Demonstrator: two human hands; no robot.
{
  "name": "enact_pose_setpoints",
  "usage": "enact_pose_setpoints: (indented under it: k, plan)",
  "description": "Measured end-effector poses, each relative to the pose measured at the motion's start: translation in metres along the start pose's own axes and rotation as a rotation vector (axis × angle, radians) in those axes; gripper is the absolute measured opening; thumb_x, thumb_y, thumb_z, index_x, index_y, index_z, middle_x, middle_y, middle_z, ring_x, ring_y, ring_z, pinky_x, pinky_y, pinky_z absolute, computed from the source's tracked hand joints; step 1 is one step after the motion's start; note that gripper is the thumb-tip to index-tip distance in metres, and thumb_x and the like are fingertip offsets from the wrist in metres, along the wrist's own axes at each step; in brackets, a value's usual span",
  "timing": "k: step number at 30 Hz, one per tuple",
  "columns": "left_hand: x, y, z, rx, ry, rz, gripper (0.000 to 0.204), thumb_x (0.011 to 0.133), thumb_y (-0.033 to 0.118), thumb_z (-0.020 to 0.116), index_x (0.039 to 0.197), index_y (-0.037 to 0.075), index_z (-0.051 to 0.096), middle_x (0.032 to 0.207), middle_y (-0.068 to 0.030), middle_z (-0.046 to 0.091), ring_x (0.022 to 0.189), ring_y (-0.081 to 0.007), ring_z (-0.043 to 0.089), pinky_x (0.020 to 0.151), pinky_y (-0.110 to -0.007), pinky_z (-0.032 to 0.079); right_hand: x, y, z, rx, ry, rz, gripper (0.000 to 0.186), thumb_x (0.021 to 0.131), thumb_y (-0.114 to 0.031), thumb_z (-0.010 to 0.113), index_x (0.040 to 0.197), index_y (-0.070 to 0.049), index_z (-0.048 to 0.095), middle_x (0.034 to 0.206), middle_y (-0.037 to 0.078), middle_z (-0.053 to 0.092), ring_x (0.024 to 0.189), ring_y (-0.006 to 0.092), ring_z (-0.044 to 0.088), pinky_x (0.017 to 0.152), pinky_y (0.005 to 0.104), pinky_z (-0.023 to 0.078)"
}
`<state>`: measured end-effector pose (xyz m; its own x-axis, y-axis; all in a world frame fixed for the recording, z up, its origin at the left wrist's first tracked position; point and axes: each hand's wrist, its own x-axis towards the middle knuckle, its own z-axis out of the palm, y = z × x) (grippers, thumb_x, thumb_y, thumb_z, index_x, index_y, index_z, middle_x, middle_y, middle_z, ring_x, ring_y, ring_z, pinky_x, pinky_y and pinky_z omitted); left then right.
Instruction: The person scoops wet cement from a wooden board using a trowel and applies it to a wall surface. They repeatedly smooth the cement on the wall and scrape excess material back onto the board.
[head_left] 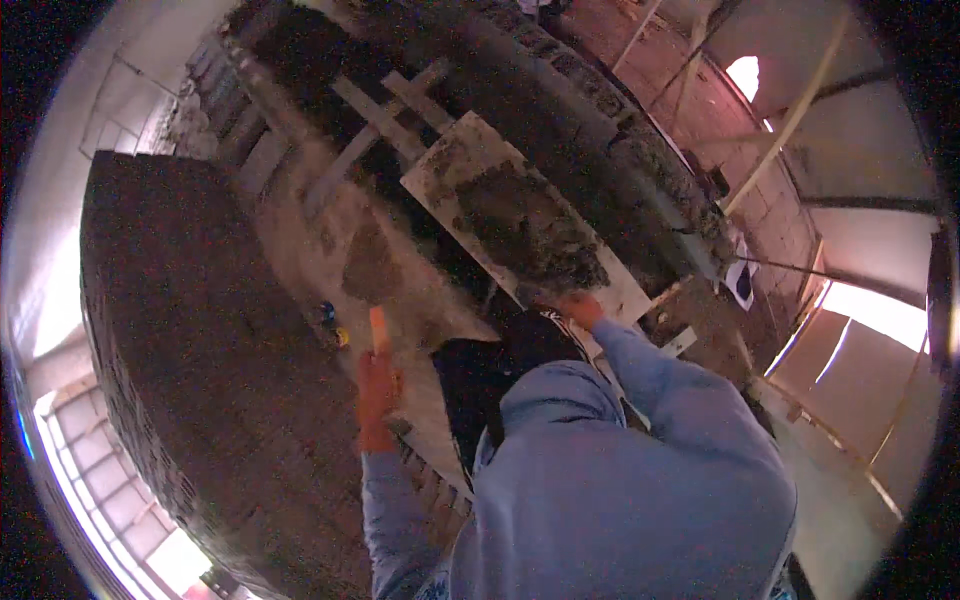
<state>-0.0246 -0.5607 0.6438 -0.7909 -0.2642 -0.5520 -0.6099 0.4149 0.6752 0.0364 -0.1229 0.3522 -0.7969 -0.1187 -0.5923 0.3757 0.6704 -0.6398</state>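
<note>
My left hand (378, 395) is raised at the left, beside a big stack of dark bricks. Its fingers look closed around a short orange stick-like piece (378, 330) that points away from me; its kind is unclear. My right hand (580, 308) is at the near end of a long pale board (465, 140). It looks closed, with a small dark object partly hidden at its fingers. A heap of dark wet mortar or clay (525, 230) is spread over the middle of the board.
The brick stack (200, 330) fills the left side. Crossed wooden planks (385, 115) lie beyond the board. A blue and yellow item (335, 325) sits on the dusty surface near my left hand. A long dark masonry ledge (600, 130) runs along the right, before sheeted walls with poles.
</note>
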Motion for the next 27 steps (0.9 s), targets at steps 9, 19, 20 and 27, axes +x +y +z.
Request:
enact_pose_setpoints:
  k: [9, 19, 20, 27]
  plan:
    - [0.152, 0.064, -0.096, 0.099, -0.198, -0.089, 0.032, 0.095, 0.026, 0.057, 0.115, 0.001, 0.052, 0.073, -0.0057, 0.057, 0.059, -0.0153, 0.056, 0.05, -0.032, 0.044, 0.146, -0.316, 0.0, 0.584, -0.025, -0.129, 0.043, 0.09, -0.047, 0.066, 0.11, -0.009, 0.066, 0.094, 0.005, 0.066, 0.085, 0.014, 0.06, 0.076, 0.0335, 0.05]
    - [0.432, 0.09, -0.274, 0.434, -0.449, 0.137, 0.047, 0.093, 0.038, 0.063, 0.119, 0.0, 0.05, 0.075, -0.0049, 0.056, 0.06, -0.0119, 0.052, 0.051, -0.032, 0.043, 0.257, -0.309, 0.172, 0.448, 0.653, 0.407, 0.026, 0.09, -0.031, 0.064, 0.102, -0.007, 0.066, 0.093, 0.011, 0.067, 0.081, 0.0217, 0.063, 0.075, 0.0395, 0.052]
    - [0.438, 0.111, -0.3, 0.464, -0.442, 0.136, 0.048, 0.093, 0.038, 0.063, 0.12, 0.0, 0.05, 0.075, -0.005, 0.056, 0.06, -0.0117, 0.052, 0.051, -0.032, 0.043, 0.25, -0.322, 0.175, 0.453, 0.567, 0.47, 0.026, 0.09, -0.03, 0.064, 0.103, -0.007, 0.066, 0.094, 0.012, 0.067, 0.082, 0.0231, 0.064, 0.076, 0.0403, 0.052]
    - [0.538, 0.135, -0.337, 0.392, -0.448, 0.482, 0.043, 0.096, 0.037, 0.061, 0.12, 0.003, 0.052, 0.074, -0.0037, 0.055, 0.059, -0.0112, 0.052, 0.049, -0.031, 0.042, 0.216, -0.311, 0.214, -0.241, 0.402, 0.239, 0.057, 0.066, -0.022, 0.085, 0.118, -0.014, 0.062, 0.132, 0.01, 0.058, 0.116, 0.0301, 0.057, 0.096, 0.0437, 0.05]
